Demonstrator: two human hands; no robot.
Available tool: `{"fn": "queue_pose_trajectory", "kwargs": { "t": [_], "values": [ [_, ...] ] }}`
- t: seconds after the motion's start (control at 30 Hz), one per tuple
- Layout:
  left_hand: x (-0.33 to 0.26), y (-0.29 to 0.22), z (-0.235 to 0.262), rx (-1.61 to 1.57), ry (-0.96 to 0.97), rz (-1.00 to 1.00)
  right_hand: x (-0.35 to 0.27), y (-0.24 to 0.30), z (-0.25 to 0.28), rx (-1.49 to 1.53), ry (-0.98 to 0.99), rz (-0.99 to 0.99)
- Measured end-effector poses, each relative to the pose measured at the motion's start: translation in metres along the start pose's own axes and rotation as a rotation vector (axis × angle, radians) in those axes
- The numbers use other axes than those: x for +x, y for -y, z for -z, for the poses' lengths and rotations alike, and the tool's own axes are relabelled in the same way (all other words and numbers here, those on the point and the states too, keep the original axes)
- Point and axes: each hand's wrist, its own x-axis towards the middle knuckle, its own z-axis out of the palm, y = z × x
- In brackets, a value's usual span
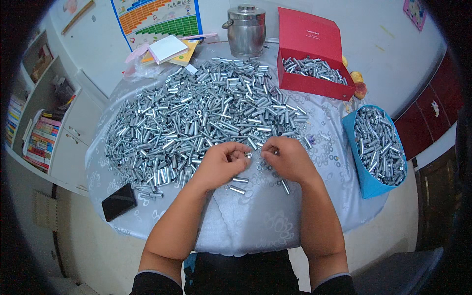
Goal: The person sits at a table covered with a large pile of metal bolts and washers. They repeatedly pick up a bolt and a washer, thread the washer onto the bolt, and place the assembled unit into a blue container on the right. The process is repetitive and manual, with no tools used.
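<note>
A wide heap of silvery metal tubes and bolts [196, 113] covers much of the table, and both hands are at its near edge. My left hand [225, 162] is closed in a pinch, with a small shiny metal nut [249, 155] at its fingertips. Just to the right, my right hand [287, 156] has its fingers curled together; whatever they hold, if anything, is hidden. Below the hands lie a few loose tubes [240, 180] on the cloth. Small washers or nuts [260, 167] are scattered between the hands.
At the right stands a blue fabric bin [366, 174] full of metal parts. A red box [314, 88] with a raised lid holds more behind the heap. A steel pot [247, 32], notebooks [167, 49] and a black phone or tablet [119, 202] rest on the silver tablecloth [246, 221].
</note>
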Motion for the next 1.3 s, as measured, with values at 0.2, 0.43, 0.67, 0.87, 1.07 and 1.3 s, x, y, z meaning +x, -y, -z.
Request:
{"fn": "queue_pose_trajectory", "kwargs": {
  "t": [0.2, 0.43, 0.67, 0.87, 1.07, 1.3],
  "values": [
    [0.003, -0.014, 0.008, -0.338, -0.098, 0.179, 0.003, 0.001, -0.008, 0.051, -0.156, -0.038],
    [0.008, -0.009, 0.012, -0.494, -0.259, 0.109, 0.008, 0.001, -0.019, -0.025, -0.236, 0.034],
    [0.009, -0.006, 0.016, -0.555, -0.351, 0.028, 0.011, 0.002, -0.029, -0.108, -0.193, 0.156],
    [0.008, -0.005, 0.017, -0.600, -0.352, 0.037, 0.019, 0.013, -0.047, -0.240, -0.055, 0.282],
    [0.010, -0.002, 0.018, -0.585, -0.320, 0.031, 0.023, -0.001, -0.051, -0.193, -0.192, 0.339],
    [0.006, -0.011, 0.010, -0.516, -0.158, 0.038, 0.020, 0.007, -0.031, 0.799, -0.376, -0.144]
  ]
}}
